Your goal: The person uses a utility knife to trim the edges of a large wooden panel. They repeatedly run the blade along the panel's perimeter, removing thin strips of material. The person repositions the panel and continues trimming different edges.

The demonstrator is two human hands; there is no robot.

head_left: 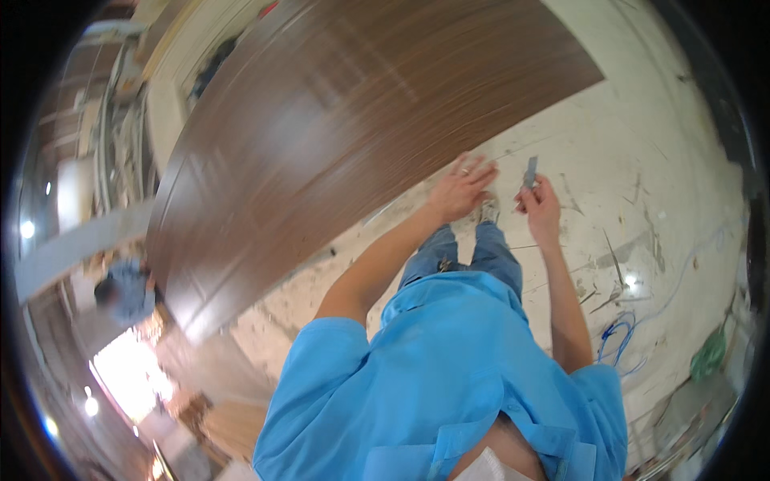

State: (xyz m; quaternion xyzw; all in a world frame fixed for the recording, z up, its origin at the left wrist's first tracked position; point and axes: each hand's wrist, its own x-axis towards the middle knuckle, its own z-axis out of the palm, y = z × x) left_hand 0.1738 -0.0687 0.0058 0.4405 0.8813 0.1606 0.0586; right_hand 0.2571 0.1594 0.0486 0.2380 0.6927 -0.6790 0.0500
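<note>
A large dark brown wood-grain door panel [345, 120] lies flat, filling the upper left. My left hand [461, 188] rests open with fingers spread on the panel's near edge, a ring on one finger. My right hand [539, 204] is apart from the panel, to the right, closed around a small grey utility knife [530, 172] whose blade end points up. Below the hands I see my blue jeans, shoes and light blue shirt [449, 377].
The pale floor [642, 160] is scuffed and strewn with scraps. A blue cable [618, 337] coils at the right, with a green object [709, 354] beyond it. Another person in grey-blue [128, 290] crouches at the left by the panel's far end. Shelving stands at upper left.
</note>
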